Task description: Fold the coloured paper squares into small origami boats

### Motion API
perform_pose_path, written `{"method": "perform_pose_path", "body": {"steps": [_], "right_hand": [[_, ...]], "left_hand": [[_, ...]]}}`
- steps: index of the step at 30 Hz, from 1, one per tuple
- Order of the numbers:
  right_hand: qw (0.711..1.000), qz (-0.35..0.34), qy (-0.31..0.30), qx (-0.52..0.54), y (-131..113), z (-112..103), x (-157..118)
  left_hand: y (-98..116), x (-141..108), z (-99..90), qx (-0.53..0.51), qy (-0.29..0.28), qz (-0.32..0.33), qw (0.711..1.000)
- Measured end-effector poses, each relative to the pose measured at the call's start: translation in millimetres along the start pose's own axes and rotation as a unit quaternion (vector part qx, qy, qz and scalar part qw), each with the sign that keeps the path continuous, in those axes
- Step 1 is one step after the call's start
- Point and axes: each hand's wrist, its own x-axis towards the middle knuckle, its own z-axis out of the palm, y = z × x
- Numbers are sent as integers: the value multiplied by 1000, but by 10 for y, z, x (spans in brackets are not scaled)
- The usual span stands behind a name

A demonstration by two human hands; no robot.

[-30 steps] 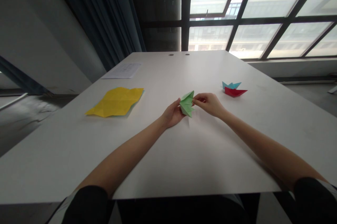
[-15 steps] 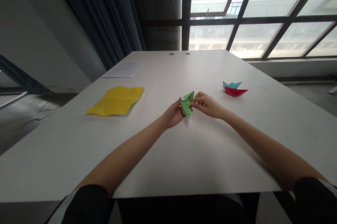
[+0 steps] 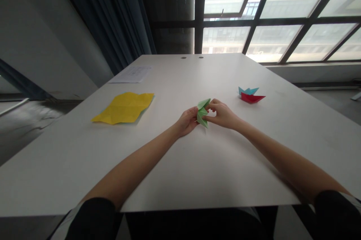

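Observation:
A folded light-green paper boat (image 3: 202, 113) is held between my two hands above the table, its pointed ends turned up and down in the view. My left hand (image 3: 188, 120) grips it from the left, fingers partly behind the paper. From the right, my right hand (image 3: 221, 114) pinches it with thumb and forefinger spread along its edge. Farther right on the table sit a red paper boat (image 3: 252, 98) and, just behind it, a blue paper boat (image 3: 249, 91).
The white table (image 3: 180, 172) runs back to a window. On its left lies a creased yellow paper sheet (image 3: 125, 107), with a bluish sheet's edge showing underneath. A printed white sheet (image 3: 132, 74) lies behind, near the table's left edge.
The green paper boat has shifted slightly right and turned a little. My right thumb has moved down along its edge, apart from the forefinger; my left hand still grips it.

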Motion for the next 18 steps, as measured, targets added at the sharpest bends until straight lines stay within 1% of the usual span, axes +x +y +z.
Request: {"method": "perform_pose_path", "body": {"steps": [3,7,13,15,18], "right_hand": [[999,25,32,-9,2,67,-3],[996,47,69,-8,19,168,-24],[994,21,107,-7,62,299,-69],[994,21,108,14,57,313,-69],[996,12,71,51,47,298,-61]], "left_hand": [[-3,-8,9,26,-6,9,1000],[-28,-6,25,42,1,19,999],[-86,9,43,35,26,27,999],[-92,16,42,31,29,29,999],[-83,30,33,21,35,40,998]]}}
